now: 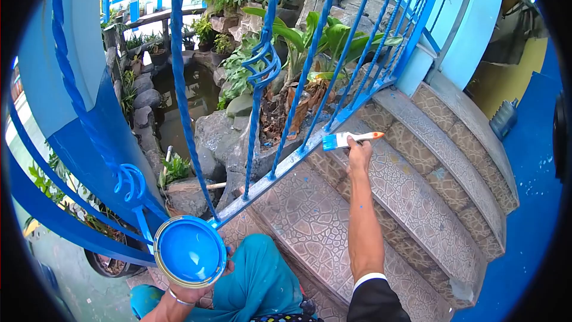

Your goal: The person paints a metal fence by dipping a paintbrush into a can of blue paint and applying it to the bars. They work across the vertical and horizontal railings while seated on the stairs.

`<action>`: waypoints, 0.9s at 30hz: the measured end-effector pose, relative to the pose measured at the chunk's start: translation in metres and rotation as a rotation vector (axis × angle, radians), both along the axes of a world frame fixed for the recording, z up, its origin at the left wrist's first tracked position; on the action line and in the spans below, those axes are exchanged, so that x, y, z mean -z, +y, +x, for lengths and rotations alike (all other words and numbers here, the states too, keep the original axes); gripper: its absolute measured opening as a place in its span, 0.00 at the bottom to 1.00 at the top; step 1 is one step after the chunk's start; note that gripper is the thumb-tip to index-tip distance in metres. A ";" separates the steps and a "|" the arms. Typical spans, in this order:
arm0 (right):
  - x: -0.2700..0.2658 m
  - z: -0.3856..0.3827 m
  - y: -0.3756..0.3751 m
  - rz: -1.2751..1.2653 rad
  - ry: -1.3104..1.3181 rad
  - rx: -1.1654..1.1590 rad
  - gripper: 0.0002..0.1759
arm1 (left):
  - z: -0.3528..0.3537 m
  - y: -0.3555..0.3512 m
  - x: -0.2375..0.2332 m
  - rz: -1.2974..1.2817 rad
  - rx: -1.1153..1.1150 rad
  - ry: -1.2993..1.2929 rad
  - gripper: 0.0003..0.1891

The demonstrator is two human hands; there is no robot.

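Note:
My right hand (359, 154) is closed on a paintbrush (351, 139) with a white and orange handle. Blue paint coats its bristles, which point left, close to the bottom rail (289, 161) of the blue railing. Below and to the left, my left hand (199, 289) holds a round open can of blue paint (190, 251) from underneath, its fingers partly hidden by the can. Twisted blue bars (302, 77) rise from the rail, which shows pale, patchy blue along its top.
Curved stone-patterned steps (405, 203) climb to the right of the rail. Behind the bars are a pond (187, 101), rocks (217, 137) and leafy plants. A blue and white pillar (89, 125) stands at left. A plastic bottle (504, 119) lies by the upper steps.

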State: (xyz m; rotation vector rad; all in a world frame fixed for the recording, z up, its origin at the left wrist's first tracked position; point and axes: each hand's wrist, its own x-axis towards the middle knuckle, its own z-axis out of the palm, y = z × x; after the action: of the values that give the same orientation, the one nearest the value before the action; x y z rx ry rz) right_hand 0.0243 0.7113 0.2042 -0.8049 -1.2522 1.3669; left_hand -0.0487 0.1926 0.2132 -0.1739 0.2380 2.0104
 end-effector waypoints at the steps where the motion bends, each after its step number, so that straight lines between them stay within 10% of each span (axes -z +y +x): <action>1: 0.004 -0.004 0.019 0.007 0.069 0.057 0.16 | 0.000 0.001 -0.001 -0.066 0.011 0.028 0.29; 20: -0.029 -0.047 0.088 0.445 -0.548 0.162 0.24 | 0.003 0.002 0.019 -0.024 -0.024 -0.116 0.31; 27: -0.027 -0.043 0.100 0.471 -0.307 0.238 0.22 | 0.000 -0.002 0.025 0.073 0.004 -0.202 0.31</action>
State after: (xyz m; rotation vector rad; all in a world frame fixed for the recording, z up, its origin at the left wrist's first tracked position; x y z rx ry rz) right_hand -0.0185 0.8110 0.2307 -0.8122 -1.5806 0.7301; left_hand -0.0492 0.1910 0.1884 -0.3275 0.0366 1.9775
